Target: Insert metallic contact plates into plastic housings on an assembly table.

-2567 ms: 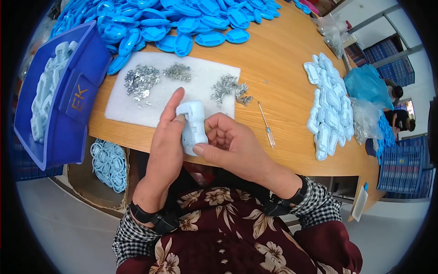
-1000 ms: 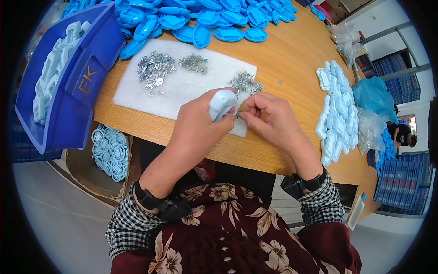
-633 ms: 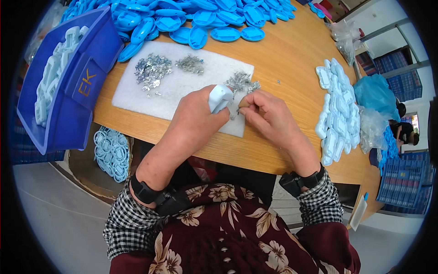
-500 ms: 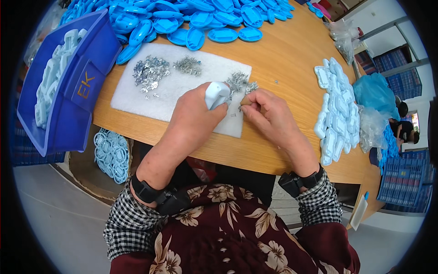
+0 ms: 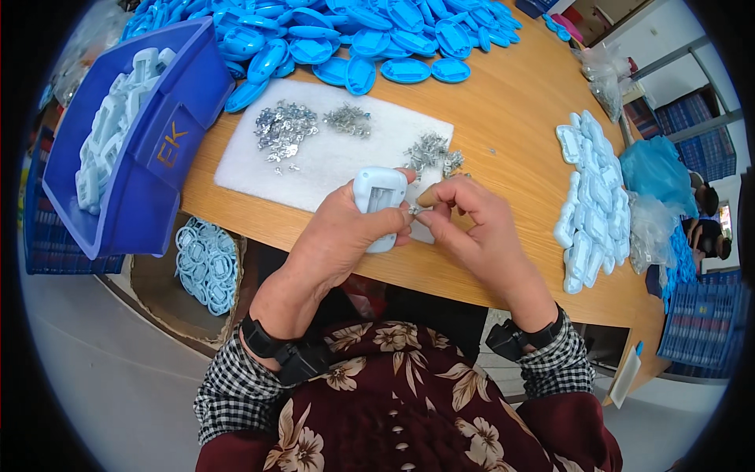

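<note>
My left hand (image 5: 330,240) is closed around a light blue plastic casing (image 5: 384,182), whose rectangular recess faces up. Beside the casing's right edge, my right hand (image 5: 484,232) pinches a small silvery metal piece (image 5: 414,210), too small to make out its exact shape. The left thumb lies across the casing, its tip close to that piece. A tan cover (image 5: 429,195) shows on a right fingertip. Just beyond both hands, a heap of small metal parts (image 5: 425,151) sits on a white pad (image 5: 244,177). Two more metal heaps, flat pieces (image 5: 285,130) and finer parts (image 5: 347,119), lie farther left.
Blue oval plastic shells (image 5: 370,39) pile up at the far side. A dark blue bin (image 5: 145,189) of pale casings stands left, above a cardboard box (image 5: 161,295) of light blue rings. More pale casings (image 5: 590,204) lie stacked at right, near plastic bags (image 5: 653,169).
The casing has come nearer to me and turned, so its recess now faces up. My right hand has moved from the metal heap to the casing's edge, with a small metal piece in its fingertips.
</note>
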Tool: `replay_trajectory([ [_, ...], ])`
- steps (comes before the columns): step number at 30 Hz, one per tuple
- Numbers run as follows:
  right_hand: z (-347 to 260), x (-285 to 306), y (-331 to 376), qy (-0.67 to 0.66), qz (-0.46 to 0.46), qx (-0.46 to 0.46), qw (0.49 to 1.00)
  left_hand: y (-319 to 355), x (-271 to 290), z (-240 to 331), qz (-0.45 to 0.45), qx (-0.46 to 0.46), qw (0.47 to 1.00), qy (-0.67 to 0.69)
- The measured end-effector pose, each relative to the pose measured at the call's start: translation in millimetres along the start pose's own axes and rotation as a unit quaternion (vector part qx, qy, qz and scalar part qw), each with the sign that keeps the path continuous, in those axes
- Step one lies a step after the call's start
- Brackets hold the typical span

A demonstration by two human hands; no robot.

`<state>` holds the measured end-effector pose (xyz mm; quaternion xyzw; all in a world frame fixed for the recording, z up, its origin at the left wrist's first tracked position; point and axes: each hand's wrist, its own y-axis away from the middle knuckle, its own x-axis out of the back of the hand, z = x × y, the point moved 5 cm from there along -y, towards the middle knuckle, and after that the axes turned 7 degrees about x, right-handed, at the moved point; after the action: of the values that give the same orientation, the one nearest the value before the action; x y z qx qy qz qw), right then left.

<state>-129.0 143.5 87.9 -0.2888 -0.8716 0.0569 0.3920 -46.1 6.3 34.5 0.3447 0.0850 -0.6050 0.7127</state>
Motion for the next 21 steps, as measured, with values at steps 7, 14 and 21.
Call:
replay_trajectory([
  [7,14.8,-10.6,1.4,-0.188,-0.067,-0.202,0.959,6.5,3.9,2.6,0.017,-0.024,0.995,-0.093],
  [14,16.6,-16.9,1.0,-0.264,-0.052,-0.222,0.937,9.5,7.7,7.2,-0.008,-0.027,0.994,-0.106],
  [21,-0.6,-29.1,9.5,-0.390,-0.052,-0.249,0.885,2.2,14.1,19.8,-0.053,-0.129,0.982,0.124],
])
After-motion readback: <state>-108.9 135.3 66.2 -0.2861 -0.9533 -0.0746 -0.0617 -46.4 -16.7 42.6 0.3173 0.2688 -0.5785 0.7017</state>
